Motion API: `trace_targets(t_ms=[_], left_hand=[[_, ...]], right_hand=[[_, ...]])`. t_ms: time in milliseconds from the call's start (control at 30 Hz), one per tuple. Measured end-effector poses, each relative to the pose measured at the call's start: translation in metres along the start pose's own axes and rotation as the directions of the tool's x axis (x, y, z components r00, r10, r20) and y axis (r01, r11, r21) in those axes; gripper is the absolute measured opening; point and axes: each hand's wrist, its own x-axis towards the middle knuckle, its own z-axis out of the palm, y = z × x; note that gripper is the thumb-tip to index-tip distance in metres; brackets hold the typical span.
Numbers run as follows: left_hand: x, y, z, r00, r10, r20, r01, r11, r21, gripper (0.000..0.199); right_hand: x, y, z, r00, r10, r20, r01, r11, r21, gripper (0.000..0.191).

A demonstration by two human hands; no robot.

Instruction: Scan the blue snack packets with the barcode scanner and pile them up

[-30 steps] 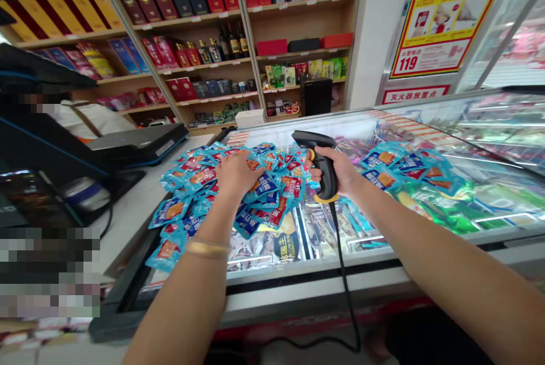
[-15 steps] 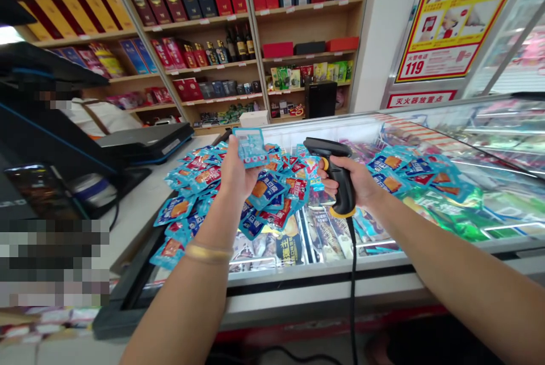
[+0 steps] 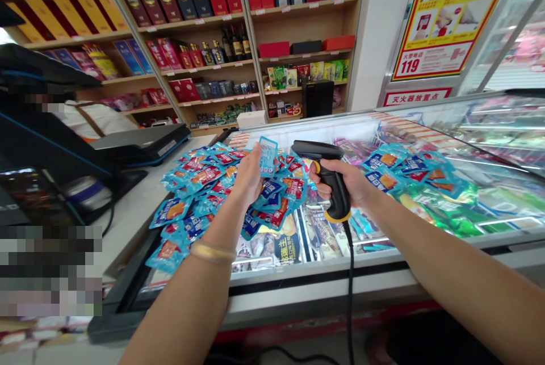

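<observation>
My left hand (image 3: pixel 249 176) grips a small light-blue snack packet (image 3: pixel 268 156), its printed back turned toward me and the scanner. Closed around the handle of a black and yellow barcode scanner (image 3: pixel 338 186) is my right hand (image 3: pixel 347 179). The scanner's head points left at the packet, a short gap apart, and its cable hangs down. Below my left hand lies a heap of blue and red snack packets (image 3: pixel 204 175) on the glass freezer top (image 3: pixel 309 240). A smaller group of the same packets (image 3: pixel 411 166) rests to the right of the scanner.
Wrapped frozen goods (image 3: pixel 327 231) show through the freezer glass. At left stand a counter (image 3: pixel 128 212), a dark flat device (image 3: pixel 142 143) and a black screen stand (image 3: pixel 46 138). Shelves of boxes and bottles (image 3: pixel 204 53) line the back.
My left hand has moved right with the packet and turned it more upright. The scanner in my right hand has shifted slightly left, closer to the packet.
</observation>
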Motion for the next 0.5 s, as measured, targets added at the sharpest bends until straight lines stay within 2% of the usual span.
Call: trace_targets(t_ms=[500], left_hand=[[0.0014, -0.0034, -0.0026, 0.999, 0.010, 0.041, -0.012, 0.999, 0.034, 0.047]], right_hand=[[0.0037, 0.0040, -0.0045, 1.000, 0.014, -0.006, -0.014, 1.000, 0.021, 0.022]])
